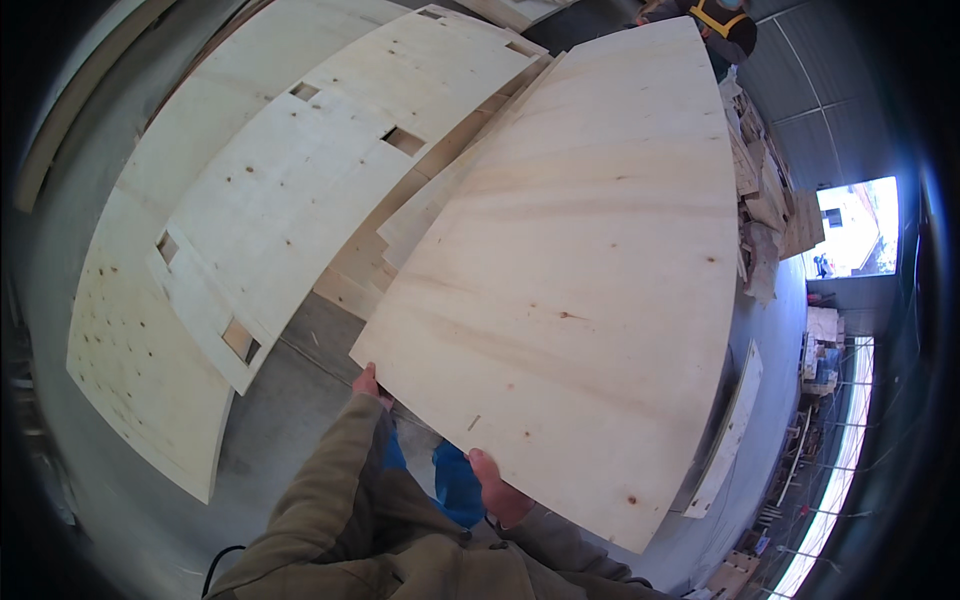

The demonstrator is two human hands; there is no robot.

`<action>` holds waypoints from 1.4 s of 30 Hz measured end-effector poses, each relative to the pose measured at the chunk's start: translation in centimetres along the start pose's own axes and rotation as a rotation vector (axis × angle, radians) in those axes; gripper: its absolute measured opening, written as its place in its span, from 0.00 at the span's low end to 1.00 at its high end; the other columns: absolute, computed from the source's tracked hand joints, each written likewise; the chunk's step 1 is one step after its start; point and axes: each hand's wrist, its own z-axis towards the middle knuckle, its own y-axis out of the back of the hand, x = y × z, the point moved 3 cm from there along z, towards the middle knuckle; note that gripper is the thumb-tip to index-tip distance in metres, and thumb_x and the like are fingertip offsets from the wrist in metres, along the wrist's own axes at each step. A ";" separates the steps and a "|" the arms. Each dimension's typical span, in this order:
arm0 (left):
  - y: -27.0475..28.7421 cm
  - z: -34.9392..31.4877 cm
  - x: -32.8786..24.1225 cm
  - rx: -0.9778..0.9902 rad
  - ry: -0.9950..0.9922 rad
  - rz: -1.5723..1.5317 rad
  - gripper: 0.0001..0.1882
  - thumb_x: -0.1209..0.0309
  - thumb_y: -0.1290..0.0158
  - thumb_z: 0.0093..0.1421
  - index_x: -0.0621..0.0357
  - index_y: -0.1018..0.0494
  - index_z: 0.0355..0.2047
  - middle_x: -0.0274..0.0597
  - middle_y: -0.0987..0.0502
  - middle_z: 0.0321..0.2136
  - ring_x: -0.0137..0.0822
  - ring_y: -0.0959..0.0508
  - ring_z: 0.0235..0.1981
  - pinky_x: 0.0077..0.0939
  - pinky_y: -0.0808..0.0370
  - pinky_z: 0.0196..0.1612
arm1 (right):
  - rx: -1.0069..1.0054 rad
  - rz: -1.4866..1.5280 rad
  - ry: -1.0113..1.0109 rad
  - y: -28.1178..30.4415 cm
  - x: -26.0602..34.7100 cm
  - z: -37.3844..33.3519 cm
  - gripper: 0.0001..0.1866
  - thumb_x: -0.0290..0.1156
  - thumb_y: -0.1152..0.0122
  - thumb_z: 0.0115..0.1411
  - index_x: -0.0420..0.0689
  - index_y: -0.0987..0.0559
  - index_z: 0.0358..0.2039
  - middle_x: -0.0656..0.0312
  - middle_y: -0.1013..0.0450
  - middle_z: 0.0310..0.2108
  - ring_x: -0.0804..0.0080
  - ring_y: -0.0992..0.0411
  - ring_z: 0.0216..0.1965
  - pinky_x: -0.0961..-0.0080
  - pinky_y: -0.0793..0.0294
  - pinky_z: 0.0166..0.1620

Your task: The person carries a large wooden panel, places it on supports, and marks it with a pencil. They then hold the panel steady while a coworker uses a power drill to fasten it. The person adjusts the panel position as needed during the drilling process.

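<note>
In the head view, the near edge of a large pale plywood panel [580, 260] is gripped by both hands, the left hand [370, 384] closed at its left corner and the right hand [500, 490] clamped farther right along that edge, thumb on top. A co-worker [738, 42] is seen at the far edge's right corner. Between the near left corner and a hole-cut panel [340, 160], grey floor [285, 410] is exposed, while the right edge is flanked by a narrow board [727, 430] and, farther off, piled scrap wood [765, 190].
</note>
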 end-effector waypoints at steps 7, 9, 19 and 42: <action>0.9 -0.9 0.6 0.015 -0.004 0.011 0.21 0.58 0.57 0.72 0.58 0.31 0.56 0.46 0.24 0.53 0.47 0.23 0.53 0.50 0.24 0.55 | -0.012 0.265 -0.055 2.5 -5.2 -1.4 0.13 0.27 0.44 0.63 0.37 0.22 0.47 0.55 0.21 0.41 0.66 0.22 0.41 0.69 0.22 0.47; 0.7 -1.4 1.0 0.036 -0.035 0.099 0.22 0.57 0.58 0.72 0.58 0.32 0.57 0.46 0.25 0.54 0.47 0.24 0.54 0.50 0.25 0.56 | -0.020 0.451 -0.158 3.5 -6.5 -1.6 0.16 0.29 0.41 0.62 0.37 0.23 0.49 0.53 0.22 0.45 0.64 0.23 0.42 0.67 0.23 0.48; 0.9 -3.7 7.2 -0.011 -0.089 0.318 0.24 0.52 0.63 0.74 0.56 0.31 0.56 0.44 0.23 0.51 0.45 0.22 0.50 0.46 0.20 0.49 | -0.286 1.104 -0.384 10.3 -23.2 -3.1 0.18 0.29 0.40 0.63 0.43 0.28 0.53 0.58 0.25 0.46 0.64 0.24 0.45 0.65 0.20 0.44; 7.2 9.6 22.0 -0.131 0.181 0.756 0.24 0.53 0.60 0.70 0.54 0.36 0.59 0.47 0.33 0.61 0.46 0.28 0.58 0.42 0.25 0.46 | -0.461 1.480 -0.965 8.8 -63.5 3.8 0.15 0.38 0.46 0.69 0.43 0.27 0.50 0.52 0.23 0.40 0.60 0.22 0.38 0.65 0.20 0.40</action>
